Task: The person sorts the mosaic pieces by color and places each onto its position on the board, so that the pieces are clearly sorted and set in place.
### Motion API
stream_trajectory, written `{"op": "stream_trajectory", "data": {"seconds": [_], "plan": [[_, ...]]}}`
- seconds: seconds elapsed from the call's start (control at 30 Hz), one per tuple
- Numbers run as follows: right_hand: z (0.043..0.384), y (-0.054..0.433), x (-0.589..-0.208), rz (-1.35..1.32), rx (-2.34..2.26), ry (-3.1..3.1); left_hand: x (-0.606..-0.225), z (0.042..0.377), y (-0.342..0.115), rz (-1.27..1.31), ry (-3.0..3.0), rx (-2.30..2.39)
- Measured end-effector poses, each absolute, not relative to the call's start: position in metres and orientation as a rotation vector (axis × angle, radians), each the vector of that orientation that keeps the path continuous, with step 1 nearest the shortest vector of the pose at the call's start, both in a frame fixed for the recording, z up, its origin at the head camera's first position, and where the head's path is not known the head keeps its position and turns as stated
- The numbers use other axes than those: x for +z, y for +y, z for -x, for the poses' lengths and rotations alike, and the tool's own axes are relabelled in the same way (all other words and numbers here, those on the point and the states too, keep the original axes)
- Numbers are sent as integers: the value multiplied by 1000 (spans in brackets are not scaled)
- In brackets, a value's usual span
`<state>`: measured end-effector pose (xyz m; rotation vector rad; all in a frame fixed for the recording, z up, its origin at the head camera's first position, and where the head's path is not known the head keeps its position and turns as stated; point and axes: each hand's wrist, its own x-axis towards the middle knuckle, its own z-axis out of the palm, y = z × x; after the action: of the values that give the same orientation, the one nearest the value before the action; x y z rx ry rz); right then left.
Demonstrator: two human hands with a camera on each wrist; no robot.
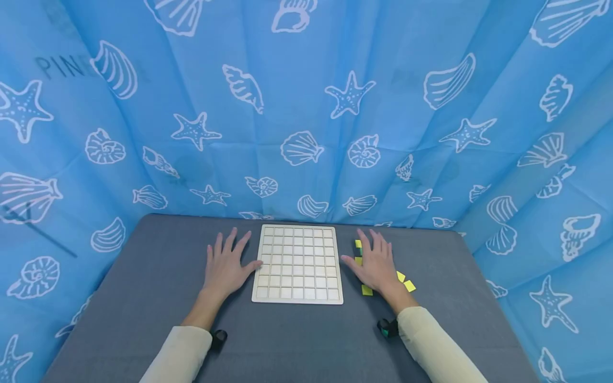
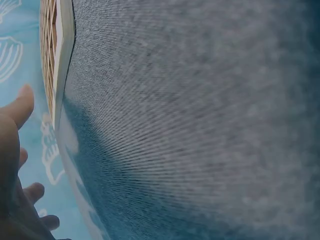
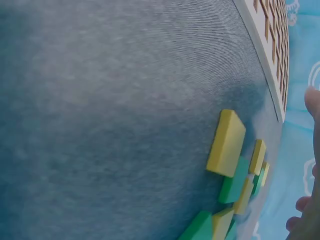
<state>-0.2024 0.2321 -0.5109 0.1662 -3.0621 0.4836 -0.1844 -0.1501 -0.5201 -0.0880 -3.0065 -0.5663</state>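
Note:
A pale wooden grid board (image 1: 298, 299) lies flat on the grey table, its square cells bare. My left hand (image 1: 226, 270) hovers at the board's left edge with fingers spread, the thumb tip overlapping the rim in the head view. To the right of the board, my right hand (image 1: 375, 267) is held with straight fingers over a group of small square tiles, holding nothing. Some tiles are yellow (image 3: 227, 145) and others green (image 3: 234, 181); in the head view the hand hides part of the group.
The grey cloth-covered table (image 1: 297, 340) reaches back to a blue curtain (image 1: 306, 106) printed with white shells and starfish, which also runs along both sides. A dark band with a small device (image 1: 387, 327) sits at the right wrist, and another (image 1: 219, 338) at the left.

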Motion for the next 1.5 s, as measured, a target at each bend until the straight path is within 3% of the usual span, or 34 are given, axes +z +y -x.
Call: {"op": "stream_trajectory", "data": {"seconds": [1.5], "plan": [[196, 247, -524, -124, 644, -3025, -513, 187, -153, 174, -3277, -719]]}}
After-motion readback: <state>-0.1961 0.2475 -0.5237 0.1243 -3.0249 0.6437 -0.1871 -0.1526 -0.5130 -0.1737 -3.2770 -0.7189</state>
